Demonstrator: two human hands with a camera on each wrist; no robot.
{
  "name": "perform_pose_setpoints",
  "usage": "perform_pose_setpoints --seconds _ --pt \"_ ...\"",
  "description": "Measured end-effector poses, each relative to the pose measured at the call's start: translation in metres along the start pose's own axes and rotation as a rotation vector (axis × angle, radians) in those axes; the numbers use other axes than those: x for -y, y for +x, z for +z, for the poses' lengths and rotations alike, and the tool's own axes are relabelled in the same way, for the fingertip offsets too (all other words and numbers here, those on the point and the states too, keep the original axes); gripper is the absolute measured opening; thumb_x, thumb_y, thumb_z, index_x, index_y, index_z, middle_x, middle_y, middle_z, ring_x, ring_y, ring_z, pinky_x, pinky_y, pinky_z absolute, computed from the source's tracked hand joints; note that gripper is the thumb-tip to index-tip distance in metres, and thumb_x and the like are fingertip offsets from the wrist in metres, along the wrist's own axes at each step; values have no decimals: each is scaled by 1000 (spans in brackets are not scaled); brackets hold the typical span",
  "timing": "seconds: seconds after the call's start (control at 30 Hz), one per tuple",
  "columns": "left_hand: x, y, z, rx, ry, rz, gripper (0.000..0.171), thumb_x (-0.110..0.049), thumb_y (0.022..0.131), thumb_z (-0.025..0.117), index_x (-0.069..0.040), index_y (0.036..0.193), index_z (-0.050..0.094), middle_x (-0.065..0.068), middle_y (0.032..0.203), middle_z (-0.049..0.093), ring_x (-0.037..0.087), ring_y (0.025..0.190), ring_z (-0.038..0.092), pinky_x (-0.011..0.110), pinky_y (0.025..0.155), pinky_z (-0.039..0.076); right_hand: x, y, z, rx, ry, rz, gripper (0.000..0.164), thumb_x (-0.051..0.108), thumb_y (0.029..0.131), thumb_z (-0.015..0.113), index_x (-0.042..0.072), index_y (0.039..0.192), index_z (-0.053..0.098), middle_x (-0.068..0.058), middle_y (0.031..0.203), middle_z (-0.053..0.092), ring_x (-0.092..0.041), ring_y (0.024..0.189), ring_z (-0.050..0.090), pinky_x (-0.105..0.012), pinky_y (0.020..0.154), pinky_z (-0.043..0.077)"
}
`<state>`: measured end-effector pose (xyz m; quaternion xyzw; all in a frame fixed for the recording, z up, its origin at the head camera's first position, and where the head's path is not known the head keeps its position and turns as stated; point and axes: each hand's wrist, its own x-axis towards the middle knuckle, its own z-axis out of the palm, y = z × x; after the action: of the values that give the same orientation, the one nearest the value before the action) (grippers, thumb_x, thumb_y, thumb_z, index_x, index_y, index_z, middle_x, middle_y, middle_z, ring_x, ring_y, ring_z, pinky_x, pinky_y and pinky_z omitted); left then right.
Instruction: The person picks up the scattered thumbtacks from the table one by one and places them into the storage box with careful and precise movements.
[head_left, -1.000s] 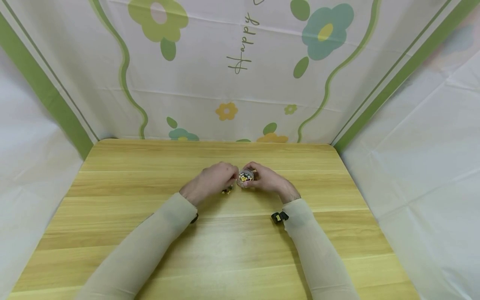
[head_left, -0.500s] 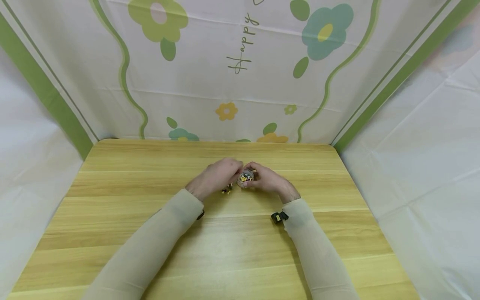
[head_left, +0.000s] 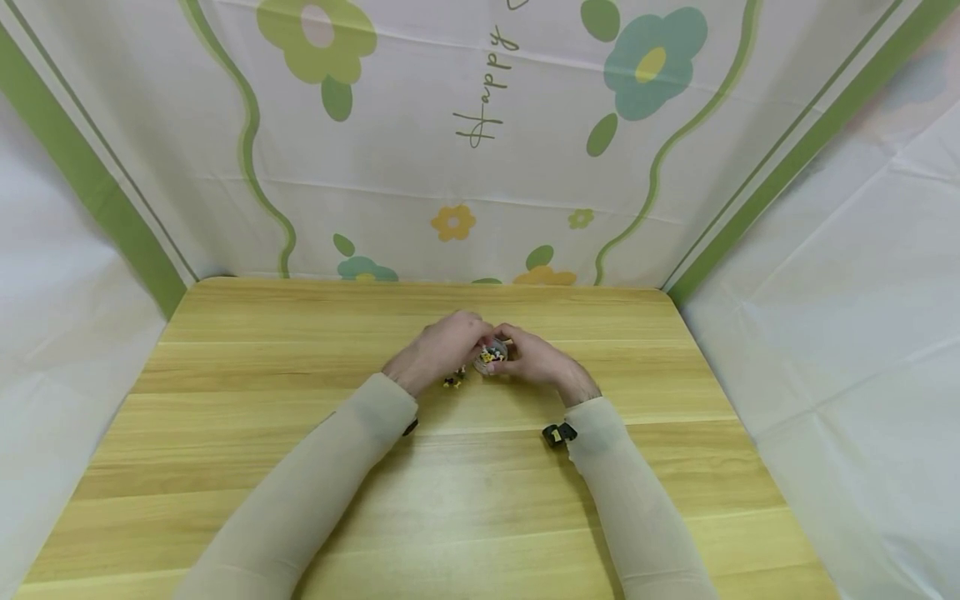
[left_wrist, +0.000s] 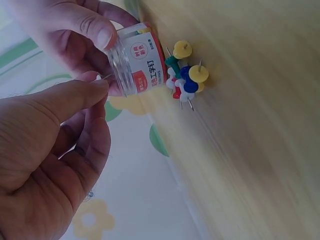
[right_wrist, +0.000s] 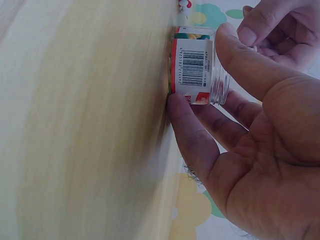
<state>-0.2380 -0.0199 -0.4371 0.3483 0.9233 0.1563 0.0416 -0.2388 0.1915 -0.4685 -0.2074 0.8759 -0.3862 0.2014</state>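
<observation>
My right hand (head_left: pixel 538 358) grips a small clear jar (left_wrist: pixel 142 62) that stands on the table, its thumb and fingers around the sides. The jar has a white and red label, with a barcode facing the right wrist view, and colored push pins show through its uncovered mouth. At that mouth, my left hand (head_left: pixel 442 350) pinches a white push pin (left_wrist: pixel 98 77) between thumb and index finger, its metal point showing past the thumb tip. Beside the jar lies a small pile of push pins (left_wrist: pixel 190 80) in yellow, blue, green, red and white, several with points sticking up.
The wooden table (head_left: pixel 480 500) runs back to a white cloth (head_left: pixel 420 150) printed with flowers, and more white cloth hangs at both sides. A black strap device (head_left: pixel 559 434) sits at the right wrist.
My left hand has moved right and slightly away from me, from beside the loose pile to the jar's mouth. The right hand and jar have stayed still.
</observation>
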Motion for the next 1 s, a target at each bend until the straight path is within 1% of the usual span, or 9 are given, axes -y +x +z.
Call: perform_pose_setpoints --seconds 0.07,0.2,0.37,0.5,0.63,0.77,0.9,1.0 --pt "-1 1 1 4 -1 -1 17 -9 100 65 -16 110 78 -4 107 70 9 98 60 23 78 52 0 0 0 0 -3 -5 47 26 92 79 20 133 57 -1 138 59 -22 130 56 -42 108 46" --pt "-3 3 3 16 -1 -9 19 -9 101 64 -17 111 78 -3 108 69 9 97 61 25 78 53 1 0 0 6 -1 -4 44 25 92 79 20 130 58 -2 135 61 -21 126 58 -43 106 48" --pt "-4 4 5 32 7 -23 19 -12 101 67 -19 113 79 -4 107 67 10 96 61 26 76 55 1 0 0 7 1 8 43 27 92 78 22 130 58 0 132 61 -20 123 58 -41 104 49" --pt "-3 3 6 34 2 -27 18 -14 100 69 -20 113 79 -3 108 69 11 98 62 28 76 56 1 0 0 3 -4 8 43 26 93 78 22 130 58 0 132 61 -20 123 58 -41 104 49" --pt "1 0 6 22 -21 -30 20 -12 99 70 -20 115 79 -2 110 70 11 98 62 29 77 56 1 0 1 6 3 7 47 25 92 78 22 134 58 -1 136 61 -21 125 58 -42 105 49" --pt "5 -6 3 10 -15 -21 21 -12 97 71 -20 116 78 -3 108 71 10 95 61 27 75 55 1 1 1 10 24 20 50 23 92 79 21 136 57 -3 137 60 -23 128 58 -41 106 49" --pt "9 -12 -1 11 9 -7 15 -13 96 74 -15 111 76 -3 102 69 11 91 60 26 75 54 1 1 1 7 42 29 52 19 91 79 15 138 56 -6 137 59 -27 131 56 -42 107 48" --pt "10 -16 -4 12 28 7 12 -11 95 75 -12 106 75 -1 99 67 14 89 60 27 75 54 2 0 1 9 52 30 53 16 91 79 10 138 55 -9 137 58 -29 130 56 -43 106 49"
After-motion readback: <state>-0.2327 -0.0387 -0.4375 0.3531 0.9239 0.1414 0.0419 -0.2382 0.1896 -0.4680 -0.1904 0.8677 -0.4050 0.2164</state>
